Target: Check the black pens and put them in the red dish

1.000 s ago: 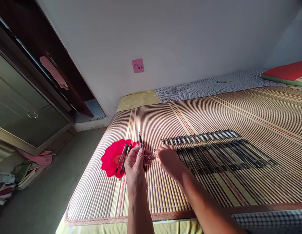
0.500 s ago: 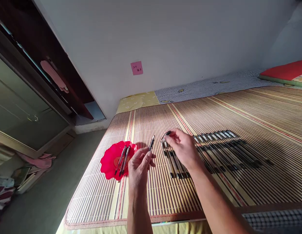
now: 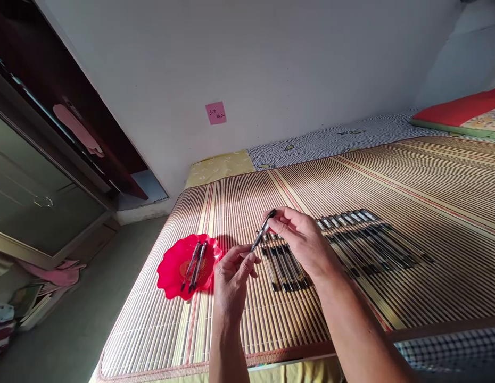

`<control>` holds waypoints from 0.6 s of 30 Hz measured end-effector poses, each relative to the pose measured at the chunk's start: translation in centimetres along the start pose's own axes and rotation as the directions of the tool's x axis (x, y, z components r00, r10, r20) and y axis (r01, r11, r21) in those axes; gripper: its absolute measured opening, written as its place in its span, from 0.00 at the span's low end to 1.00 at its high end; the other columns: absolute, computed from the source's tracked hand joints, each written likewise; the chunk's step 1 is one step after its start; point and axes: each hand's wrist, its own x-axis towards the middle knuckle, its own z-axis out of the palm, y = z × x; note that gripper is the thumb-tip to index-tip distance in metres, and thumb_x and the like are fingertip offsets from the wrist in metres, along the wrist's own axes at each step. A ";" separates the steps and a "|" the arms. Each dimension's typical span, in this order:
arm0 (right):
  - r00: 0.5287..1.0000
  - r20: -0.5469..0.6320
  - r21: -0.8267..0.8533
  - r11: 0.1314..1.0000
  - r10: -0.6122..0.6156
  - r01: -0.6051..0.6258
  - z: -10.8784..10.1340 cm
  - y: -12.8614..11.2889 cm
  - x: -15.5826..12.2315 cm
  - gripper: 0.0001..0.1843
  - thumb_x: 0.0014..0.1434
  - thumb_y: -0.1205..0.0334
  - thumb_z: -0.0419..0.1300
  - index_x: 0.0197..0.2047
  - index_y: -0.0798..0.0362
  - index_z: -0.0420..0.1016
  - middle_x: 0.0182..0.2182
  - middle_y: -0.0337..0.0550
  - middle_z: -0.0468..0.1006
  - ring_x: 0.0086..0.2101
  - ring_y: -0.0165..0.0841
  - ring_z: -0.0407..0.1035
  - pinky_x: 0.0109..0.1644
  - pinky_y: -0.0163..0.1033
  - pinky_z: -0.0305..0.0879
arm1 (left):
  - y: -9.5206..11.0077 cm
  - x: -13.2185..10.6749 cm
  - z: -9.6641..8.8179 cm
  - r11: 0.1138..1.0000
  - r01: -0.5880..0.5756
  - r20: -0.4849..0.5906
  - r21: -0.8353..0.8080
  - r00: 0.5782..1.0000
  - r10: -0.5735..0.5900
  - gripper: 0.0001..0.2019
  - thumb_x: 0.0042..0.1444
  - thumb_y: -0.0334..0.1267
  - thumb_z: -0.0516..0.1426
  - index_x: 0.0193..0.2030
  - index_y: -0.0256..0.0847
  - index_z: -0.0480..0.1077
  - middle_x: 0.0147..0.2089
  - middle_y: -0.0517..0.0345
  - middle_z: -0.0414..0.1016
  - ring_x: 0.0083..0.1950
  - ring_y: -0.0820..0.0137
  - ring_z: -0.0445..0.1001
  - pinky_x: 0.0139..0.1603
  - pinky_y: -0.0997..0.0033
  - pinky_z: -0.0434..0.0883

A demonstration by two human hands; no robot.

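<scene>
My left hand (image 3: 231, 274) pinches the lower end of a black pen (image 3: 260, 235), held tilted above the bamboo mat (image 3: 391, 181). My right hand (image 3: 301, 239) pinches the pen's upper end, at the cap. Just under both hands lies a long row of black pens (image 3: 351, 239), side by side on the mat, stretching off to the right. To the left of my left hand sits a red flower-shaped dish (image 3: 173, 266) with two pens (image 3: 195, 258) lying in it.
The mat covers a bed with yellow and checked sheets (image 3: 331, 141) by a white wall carrying a pink sticky note (image 3: 215, 113). A red cushion (image 3: 459, 109) lies far right. Left of the bed are bare floor, a dark cabinet (image 3: 51, 133) and cluttered items.
My right hand rose from the left end of the pen row and came to the top of the pen held by my left hand. That pen tilted to the right.
</scene>
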 end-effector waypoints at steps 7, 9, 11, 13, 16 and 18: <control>0.991 0.132 -0.016 1.000 0.014 -0.012 0.3 0.7 0.0 0.14 0.61 0.50 0.68 0.40 0.52 0.78 0.34 0.42 0.80 0.36 0.34 0.76 0.45 0.42 0.75 | 0.9 -0.3 1.0 0.997 0.027 -0.003 -0.078 1.000 -0.027 0.18 0.51 0.48 0.72 0.38 0.37 0.76 0.28 0.56 0.80 0.22 0.78 0.66 0.24 0.78 0.65; 0.987 0.161 -0.035 0.999 0.004 0.002 0.5 0.9 0.0 0.13 0.62 0.51 0.67 0.39 0.53 0.78 0.34 0.42 0.80 0.36 0.33 0.75 0.44 0.41 0.74 | 0.9 -0.4 1.3 0.994 0.039 -0.017 -0.106 0.999 -0.041 0.19 0.50 0.48 0.73 0.37 0.37 0.74 0.27 0.56 0.80 0.21 0.79 0.64 0.22 0.79 0.63; 0.985 0.175 -0.040 0.999 0.003 0.004 0.5 1.0 -0.1 0.12 0.62 0.52 0.66 0.38 0.53 0.77 0.33 0.41 0.80 0.35 0.32 0.74 0.43 0.40 0.74 | 0.8 -0.5 1.5 0.992 0.044 -0.034 -0.116 0.998 -0.049 0.20 0.49 0.49 0.73 0.36 0.37 0.73 0.27 0.56 0.80 0.20 0.80 0.63 0.21 0.80 0.61; 0.984 0.179 -0.043 0.999 0.008 0.000 0.4 0.9 -0.1 0.13 0.62 0.51 0.67 0.37 0.52 0.76 0.33 0.41 0.79 0.34 0.32 0.74 0.42 0.39 0.74 | 0.6 -0.7 1.7 0.992 0.047 -0.046 -0.119 0.998 -0.053 0.20 0.50 0.49 0.73 0.35 0.37 0.72 0.27 0.56 0.80 0.19 0.81 0.62 0.21 0.80 0.59; 0.986 0.164 -0.063 0.998 0.010 0.000 0.3 0.9 -0.1 0.14 0.61 0.50 0.69 0.36 0.52 0.76 0.32 0.41 0.80 0.34 0.33 0.75 0.42 0.40 0.75 | 0.3 -0.9 2.3 0.990 0.052 -0.058 -0.129 0.997 -0.060 0.20 0.51 0.50 0.72 0.36 0.38 0.71 0.27 0.57 0.80 0.19 0.81 0.61 0.20 0.80 0.58; 0.988 0.150 -0.062 0.998 0.021 -0.012 0.4 1.3 0.0 0.16 0.60 0.49 0.70 0.36 0.52 0.77 0.33 0.42 0.80 0.34 0.33 0.76 0.43 0.40 0.75 | 0.1 -0.9 2.5 0.990 0.065 -0.050 -0.121 0.996 -0.072 0.20 0.52 0.50 0.71 0.36 0.39 0.71 0.27 0.58 0.79 0.19 0.80 0.62 0.21 0.80 0.60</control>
